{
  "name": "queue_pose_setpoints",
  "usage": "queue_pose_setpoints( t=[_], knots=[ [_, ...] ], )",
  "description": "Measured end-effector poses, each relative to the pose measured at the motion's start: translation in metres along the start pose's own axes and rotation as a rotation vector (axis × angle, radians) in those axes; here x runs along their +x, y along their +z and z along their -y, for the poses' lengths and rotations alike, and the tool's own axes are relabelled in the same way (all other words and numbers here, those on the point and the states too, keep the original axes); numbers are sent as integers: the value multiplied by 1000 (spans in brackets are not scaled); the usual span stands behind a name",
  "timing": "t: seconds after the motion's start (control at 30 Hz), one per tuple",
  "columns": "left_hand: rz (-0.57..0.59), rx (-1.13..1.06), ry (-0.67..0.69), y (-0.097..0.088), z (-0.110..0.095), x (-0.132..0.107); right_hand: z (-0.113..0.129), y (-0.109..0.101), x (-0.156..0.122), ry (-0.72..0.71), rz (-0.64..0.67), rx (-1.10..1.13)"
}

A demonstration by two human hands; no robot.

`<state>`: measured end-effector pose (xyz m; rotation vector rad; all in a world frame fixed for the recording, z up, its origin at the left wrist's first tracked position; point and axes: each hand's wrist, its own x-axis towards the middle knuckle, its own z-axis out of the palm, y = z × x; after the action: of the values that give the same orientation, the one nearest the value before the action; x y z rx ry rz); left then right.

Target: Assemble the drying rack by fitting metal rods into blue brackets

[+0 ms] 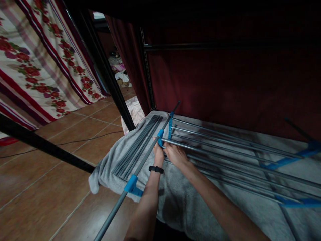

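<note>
A rack of grey metal rods (213,147) joined by blue plastic connectors lies on its side over a grey blanket. My left hand (158,153), with a black band at the wrist, is closed around the underside of the middle blue connector (159,136). Right beside it, my right hand (175,154) pinches a thin grey rod near its end, against that connector; the fingertips are partly hidden. A long grey pole (145,159) runs through this connector and through a nearer blue connector (132,185) and a farther one (170,125).
Loose grey rods (140,144) lie bundled on the blanket (105,174), left of the pole. Black metal frame posts (110,73) and a low black rail (45,144) border the space. Dark red cloth (225,90) hangs behind. A cable (82,138) crosses the tiled floor.
</note>
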<state>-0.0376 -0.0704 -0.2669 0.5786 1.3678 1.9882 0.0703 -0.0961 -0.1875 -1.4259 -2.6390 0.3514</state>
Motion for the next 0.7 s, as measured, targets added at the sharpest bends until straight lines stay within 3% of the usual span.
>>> queue_pose_setpoints(
  t=[0.53, 0.7],
  knots=[
    [-27, 42, -59, -1, 0, 0, 1, -1, 1, 11, 22, -15],
    [-7, 37, -14, -1, 1, 2, 2, -2, 1, 14, 21, -8]
  ],
)
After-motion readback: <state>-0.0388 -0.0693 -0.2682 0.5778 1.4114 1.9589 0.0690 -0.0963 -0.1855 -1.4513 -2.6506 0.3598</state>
